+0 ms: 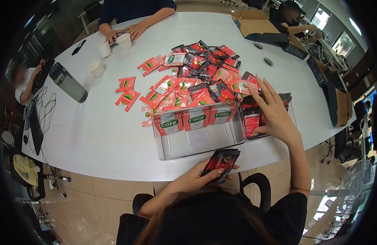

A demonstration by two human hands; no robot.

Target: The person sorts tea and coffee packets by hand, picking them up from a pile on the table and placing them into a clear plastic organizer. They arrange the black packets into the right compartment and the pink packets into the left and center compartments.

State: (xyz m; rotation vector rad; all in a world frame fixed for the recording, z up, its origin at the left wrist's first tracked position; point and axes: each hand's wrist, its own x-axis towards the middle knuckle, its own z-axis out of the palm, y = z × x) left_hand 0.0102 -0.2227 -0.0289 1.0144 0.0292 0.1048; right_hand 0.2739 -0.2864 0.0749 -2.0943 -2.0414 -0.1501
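Note:
My left hand (200, 176) is closed around a small stack of black-and-red sachets (223, 160), held over the table's near edge. Fingers spread, my right hand (276, 118) is over the right-hand clear tray (265, 138), its thumb beside the black-and-red packets (251, 122) inside; the hand covers part of that tray. Beside it, the left clear tray (172, 154) has a back row of upright red-and-white Cozy packets (196, 119). Behind both trays lies a heap of loose sachets, with red Cozy packets (166, 85) at its left and black-and-red sachets (196, 62) toward the back.
Two red packets (127, 100) lie apart on the left. Farther left are a grey bottle (69, 83), several paper cups (96, 68) and a phone (78, 47). Opened cardboard boxes (258, 26) line the right edge. Across the table, another person's hands (135, 30) rest near the cups.

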